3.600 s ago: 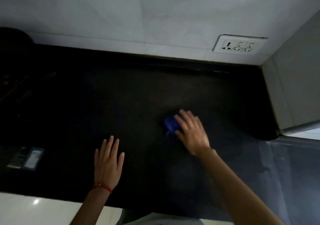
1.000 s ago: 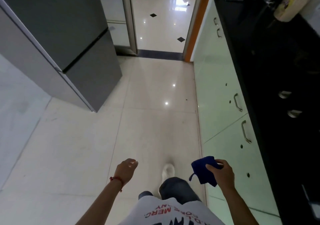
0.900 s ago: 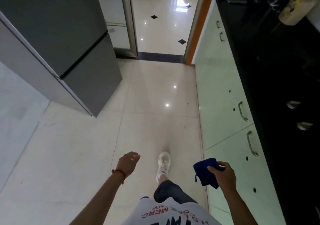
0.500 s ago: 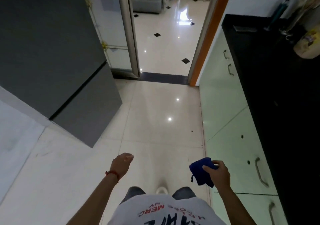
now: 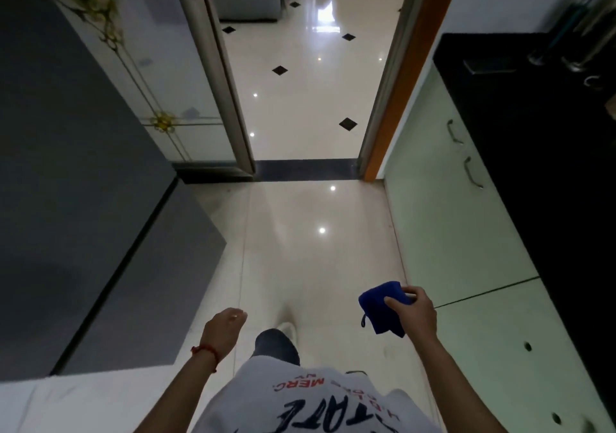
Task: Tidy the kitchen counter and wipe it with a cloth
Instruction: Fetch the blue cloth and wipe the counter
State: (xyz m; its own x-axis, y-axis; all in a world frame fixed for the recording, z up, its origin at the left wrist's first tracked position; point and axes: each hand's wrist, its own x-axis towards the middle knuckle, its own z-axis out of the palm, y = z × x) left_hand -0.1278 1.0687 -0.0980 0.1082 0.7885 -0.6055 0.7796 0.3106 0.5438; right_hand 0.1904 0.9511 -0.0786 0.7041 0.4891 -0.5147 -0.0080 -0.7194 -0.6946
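Lower right of the frame, the right hand (image 5: 413, 312) is raised at waist height, fingers pinched closed around a blue cloth (image 5: 381, 306). Lower centre-left, the left hand (image 5: 222, 327) hangs loosely curled, holding nothing.

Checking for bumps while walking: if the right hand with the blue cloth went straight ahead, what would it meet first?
Probably nothing close: ahead of the right hand and blue cloth lies bare floor. The cabinet fronts run close alongside; depth is unclear.
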